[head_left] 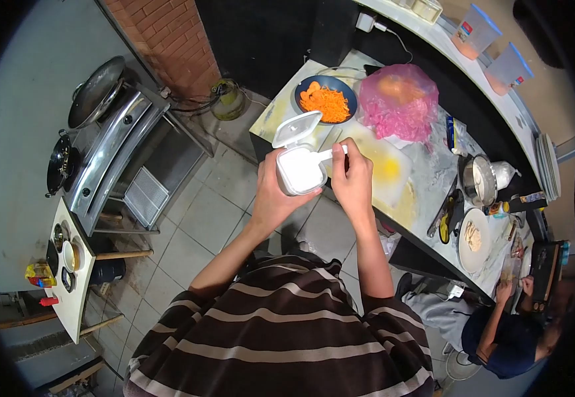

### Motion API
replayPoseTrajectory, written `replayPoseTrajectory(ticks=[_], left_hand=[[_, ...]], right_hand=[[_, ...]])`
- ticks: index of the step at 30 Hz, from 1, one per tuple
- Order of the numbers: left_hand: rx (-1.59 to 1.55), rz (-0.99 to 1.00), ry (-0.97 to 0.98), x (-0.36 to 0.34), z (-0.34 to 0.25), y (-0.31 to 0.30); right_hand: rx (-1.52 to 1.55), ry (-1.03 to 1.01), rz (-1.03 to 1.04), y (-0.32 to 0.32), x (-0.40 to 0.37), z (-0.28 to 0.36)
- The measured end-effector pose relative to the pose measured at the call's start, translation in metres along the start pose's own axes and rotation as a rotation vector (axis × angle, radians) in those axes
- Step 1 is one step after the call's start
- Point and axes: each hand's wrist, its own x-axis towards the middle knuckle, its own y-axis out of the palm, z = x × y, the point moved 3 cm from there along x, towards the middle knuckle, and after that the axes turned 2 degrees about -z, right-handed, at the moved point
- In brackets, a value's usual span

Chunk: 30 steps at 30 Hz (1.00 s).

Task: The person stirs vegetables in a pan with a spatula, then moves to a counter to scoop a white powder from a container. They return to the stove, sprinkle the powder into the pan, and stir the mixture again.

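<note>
My left hand [274, 198] is wrapped around a small white plastic container [283, 177], its hinged lid [297, 128] flipped up. White powder or fine grains [302, 169] fill the container. Pinched in my right hand [352, 177] is a white spoon [326, 155], whose far end reaches over the container's rim; its bowl is hard to make out against the white contents. Beyond my hands, a dark pan [352, 99] holds shredded and sliced carrot [326, 102]. A white cutting board [393, 188] with a yellow stain lies just past my right hand.
A pink plastic bag [400, 99] sits beside the pan. Along the counter are a metal pot [479, 182], yellow-handled scissors [444, 228] and a plate [476, 261]. Another person [499, 331] works at the right end. A steel stove [112, 152] with woks stands left.
</note>
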Motion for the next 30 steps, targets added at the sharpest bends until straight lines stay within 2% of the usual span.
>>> replayPoseTrajectory(ticks=[23,30], left_hand=[[0.005,0.010,-0.019,-0.014,0.004,0.007],[-0.031,0.011,-0.061,-0.017,0.003,0.006]], right_hand=[[0.099,0.123,0.037,-0.004,-0.013,-0.017],[0.371,0.293,0.135,0.003,-0.014,-0.037]])
